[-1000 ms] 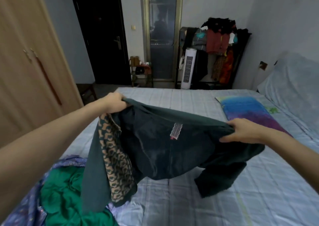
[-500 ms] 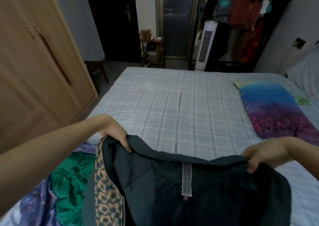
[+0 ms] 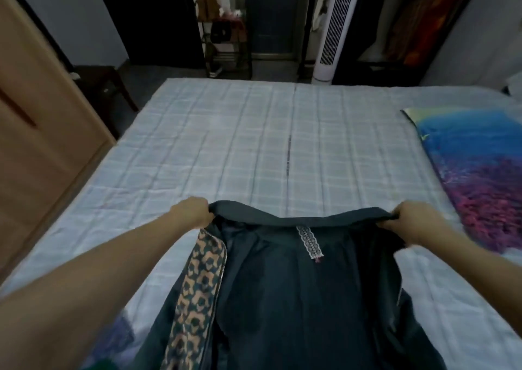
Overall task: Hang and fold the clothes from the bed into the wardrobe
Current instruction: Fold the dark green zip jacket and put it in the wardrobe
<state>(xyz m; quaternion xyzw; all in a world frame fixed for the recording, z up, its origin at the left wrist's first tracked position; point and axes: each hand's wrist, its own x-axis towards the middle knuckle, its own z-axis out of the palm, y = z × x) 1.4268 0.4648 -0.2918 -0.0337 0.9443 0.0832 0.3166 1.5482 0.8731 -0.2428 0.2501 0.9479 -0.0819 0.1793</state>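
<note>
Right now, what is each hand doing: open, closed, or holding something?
Left hand: closed, gripping the left end of the dark jacket collar.
Right hand: closed, gripping the collar's right end.

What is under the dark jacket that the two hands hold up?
Under the jacket lies the checked bedsheet, seen around its edges. A bit of green cloth shows at the lower left; the rest beneath is covered.

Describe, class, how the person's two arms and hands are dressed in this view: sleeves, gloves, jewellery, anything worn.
Both forearms are bare as far as the frame shows: no sleeve reaches into view. The left hand and right hand wear no gloves. No watch, bracelet or ring is visible, though the fingers are partly hidden and the picture is slightly blurred.
</note>
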